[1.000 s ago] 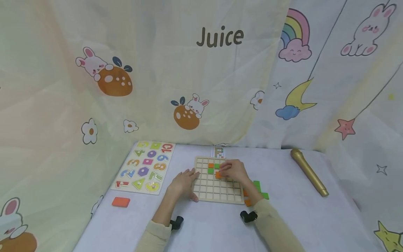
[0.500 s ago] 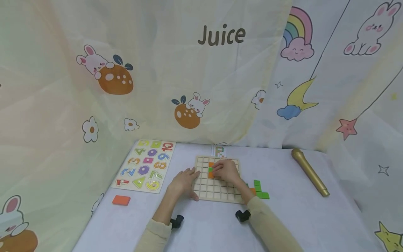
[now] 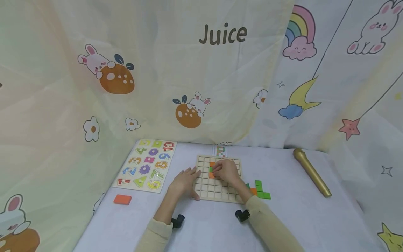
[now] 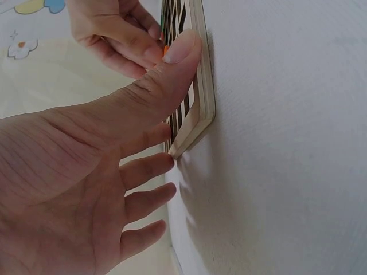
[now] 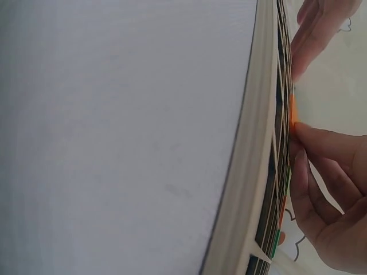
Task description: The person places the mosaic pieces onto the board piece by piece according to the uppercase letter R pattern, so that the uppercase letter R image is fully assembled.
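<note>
White cloth (image 3: 283, 224) spreads below printed fabric walls (image 3: 151, 105), bearing a square, gridded wooden board (image 3: 217, 193). The left hand (image 3: 182, 182), fingers loosely spread, touches its edge; the right hand (image 3: 227, 170) pinches a flat orange tile (image 3: 212, 175) on the board.

Right hand (image 5: 341, 186) pinching an orange tile (image 5: 293, 112) at a grid board (image 5: 252, 143).
Higher up, the left hand (image 5: 324, 28) is by the board; white cloth (image 5: 114, 137) fills the left.
</note>
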`<state>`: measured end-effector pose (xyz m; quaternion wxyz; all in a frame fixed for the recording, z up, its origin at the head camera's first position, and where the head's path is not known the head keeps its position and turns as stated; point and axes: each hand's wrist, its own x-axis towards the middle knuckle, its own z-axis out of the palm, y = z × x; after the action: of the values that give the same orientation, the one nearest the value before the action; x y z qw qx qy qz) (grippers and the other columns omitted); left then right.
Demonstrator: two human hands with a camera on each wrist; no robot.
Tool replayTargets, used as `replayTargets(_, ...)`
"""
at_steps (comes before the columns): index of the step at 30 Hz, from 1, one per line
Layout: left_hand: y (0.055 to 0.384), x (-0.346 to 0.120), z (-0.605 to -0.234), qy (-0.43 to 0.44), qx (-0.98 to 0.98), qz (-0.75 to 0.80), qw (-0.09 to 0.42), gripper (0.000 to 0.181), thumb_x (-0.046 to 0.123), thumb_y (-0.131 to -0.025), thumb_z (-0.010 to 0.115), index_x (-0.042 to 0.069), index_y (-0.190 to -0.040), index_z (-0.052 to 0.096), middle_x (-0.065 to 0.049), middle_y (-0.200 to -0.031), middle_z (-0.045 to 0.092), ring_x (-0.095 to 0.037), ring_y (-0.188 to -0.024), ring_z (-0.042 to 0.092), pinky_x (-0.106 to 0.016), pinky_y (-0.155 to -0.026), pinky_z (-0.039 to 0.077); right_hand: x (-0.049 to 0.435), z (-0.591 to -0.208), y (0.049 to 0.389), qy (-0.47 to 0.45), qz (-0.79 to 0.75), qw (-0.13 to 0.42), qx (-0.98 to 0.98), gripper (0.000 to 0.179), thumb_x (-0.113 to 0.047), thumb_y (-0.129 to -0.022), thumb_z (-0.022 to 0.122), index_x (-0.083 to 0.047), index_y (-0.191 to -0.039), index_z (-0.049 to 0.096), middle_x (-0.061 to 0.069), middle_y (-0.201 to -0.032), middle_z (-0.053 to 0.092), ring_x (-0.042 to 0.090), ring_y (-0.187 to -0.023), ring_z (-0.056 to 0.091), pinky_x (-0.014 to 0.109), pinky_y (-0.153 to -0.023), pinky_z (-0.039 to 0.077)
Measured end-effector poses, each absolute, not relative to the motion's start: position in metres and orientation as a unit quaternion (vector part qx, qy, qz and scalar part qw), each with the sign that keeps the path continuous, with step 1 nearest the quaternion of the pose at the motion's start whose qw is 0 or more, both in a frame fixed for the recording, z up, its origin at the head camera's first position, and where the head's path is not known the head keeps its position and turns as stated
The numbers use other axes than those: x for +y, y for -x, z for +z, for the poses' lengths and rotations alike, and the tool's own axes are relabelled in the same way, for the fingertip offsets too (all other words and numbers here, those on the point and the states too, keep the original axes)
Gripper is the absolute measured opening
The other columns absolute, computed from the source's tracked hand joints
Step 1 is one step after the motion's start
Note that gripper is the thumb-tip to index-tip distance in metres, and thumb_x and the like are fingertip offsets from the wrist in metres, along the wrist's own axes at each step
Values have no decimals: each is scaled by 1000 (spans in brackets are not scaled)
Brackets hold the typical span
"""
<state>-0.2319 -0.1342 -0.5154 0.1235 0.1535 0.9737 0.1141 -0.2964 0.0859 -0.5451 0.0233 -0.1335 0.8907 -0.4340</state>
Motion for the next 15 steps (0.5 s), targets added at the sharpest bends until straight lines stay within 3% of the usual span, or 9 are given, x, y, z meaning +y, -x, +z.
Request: replayTargets(15,232,-133,-513,-152,974,111,127,112,45,-64,99,11,-157,47,-14,-167,36,-37,-155,31,-55,-127,27,91,-540,291,130,-443,24,887,17,-4,-83,87,-7,-98,80,-2,-80,77,10,-72,71,32,-72,62)
